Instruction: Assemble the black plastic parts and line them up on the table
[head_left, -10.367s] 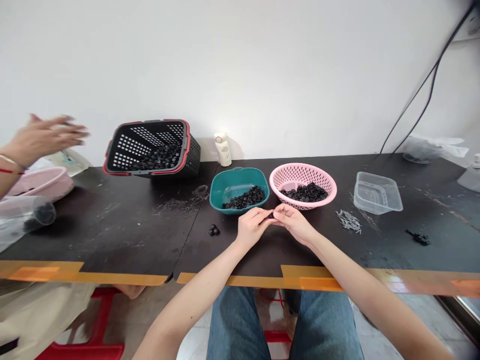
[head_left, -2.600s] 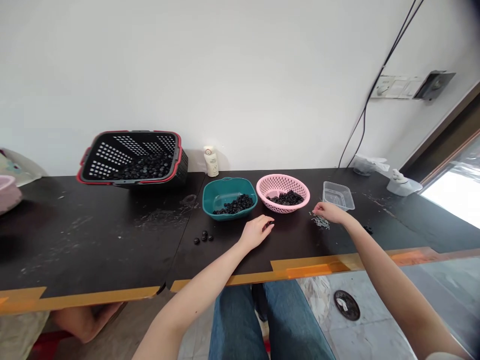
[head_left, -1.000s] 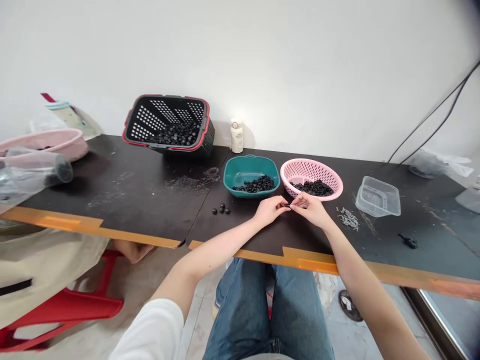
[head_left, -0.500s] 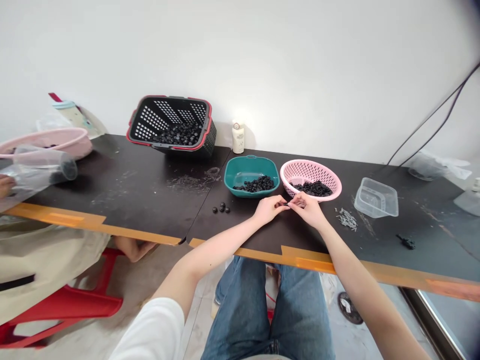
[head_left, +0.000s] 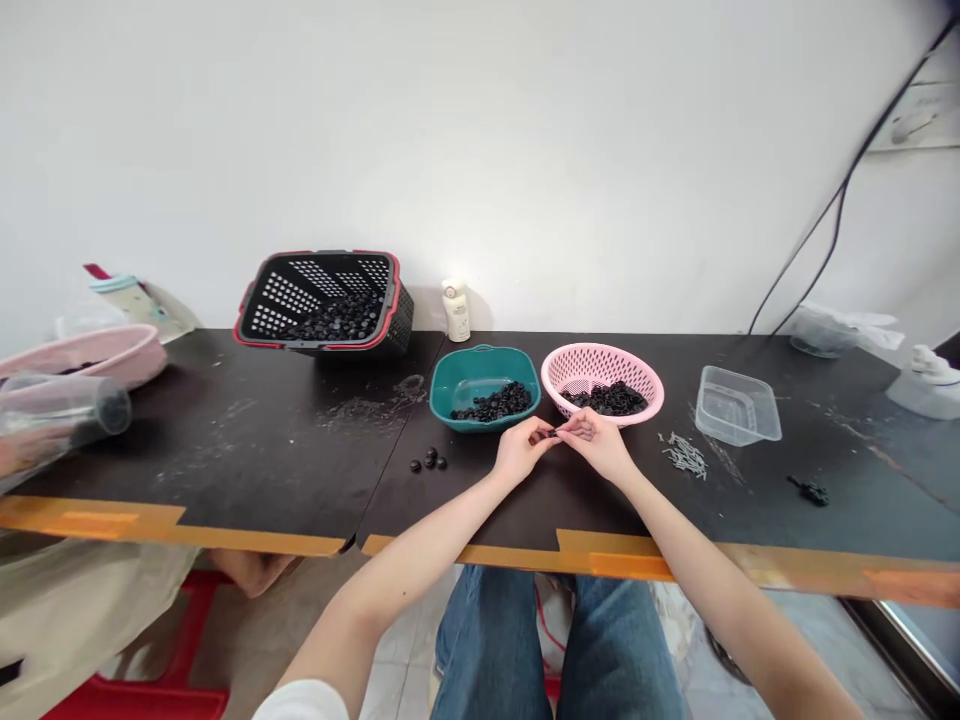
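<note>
My left hand [head_left: 519, 448] and my right hand [head_left: 598, 444] meet fingertip to fingertip over the dark table, both closed in a pinch. Between them is a small black part [head_left: 553, 433], mostly covered by the fingers; its exact kind cannot be made out. Just behind my right hand stands a pink perforated basket [head_left: 651, 385] with black pieces [head_left: 615, 398] in it. Behind my left hand is a teal basin [head_left: 442, 382] holding many small black pieces [head_left: 501, 402]. Several round black pieces [head_left: 430, 458] lie on the table left of my left hand.
Grey pins or screws [head_left: 685, 456] lie right of my hands, near a clear plastic tub [head_left: 739, 405] and a black clump [head_left: 811, 491]. A black-and-red basket [head_left: 401, 320] and white bottle [head_left: 456, 312] stand behind. At left, a person's hand [head_left: 15, 452] is by a clear plastic container [head_left: 112, 405].
The view has tilted up, so everything sits lower in the picture. My hands stay pinched together on the small black part in the same spot by the pink basket.
</note>
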